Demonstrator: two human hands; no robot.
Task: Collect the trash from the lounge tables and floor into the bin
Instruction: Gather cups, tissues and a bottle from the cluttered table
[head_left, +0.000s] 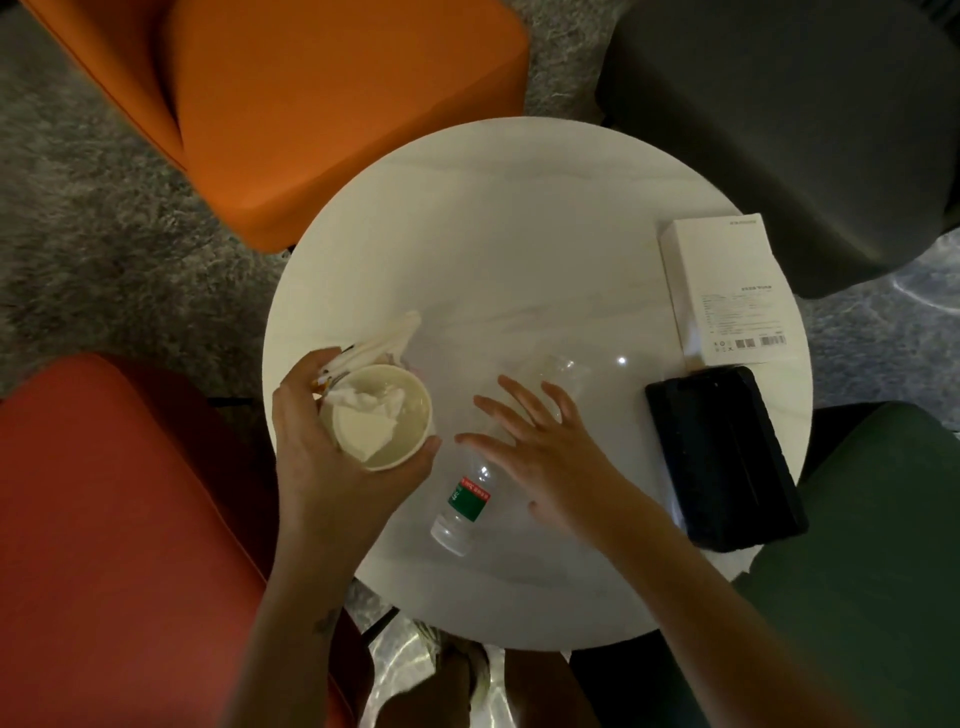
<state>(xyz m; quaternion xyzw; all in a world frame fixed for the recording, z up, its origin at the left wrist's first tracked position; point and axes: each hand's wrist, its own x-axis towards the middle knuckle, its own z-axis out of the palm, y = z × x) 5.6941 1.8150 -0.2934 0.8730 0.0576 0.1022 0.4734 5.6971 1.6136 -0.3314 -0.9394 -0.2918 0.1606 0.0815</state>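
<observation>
Where the round white desk (519, 234) reaches 8 o'clock, a cream paper cup (411, 432) stuffed with crumpled white tissue (366, 415) sits in the left hand (322, 462), whose fingers are curled round its wall. A clear plastic bottle with a red-and-green label (469, 500) lies on its side near 6 o'clock. Over its upper end hangs the right hand (550, 452), fingers straight and spread, holding nothing.
</observation>
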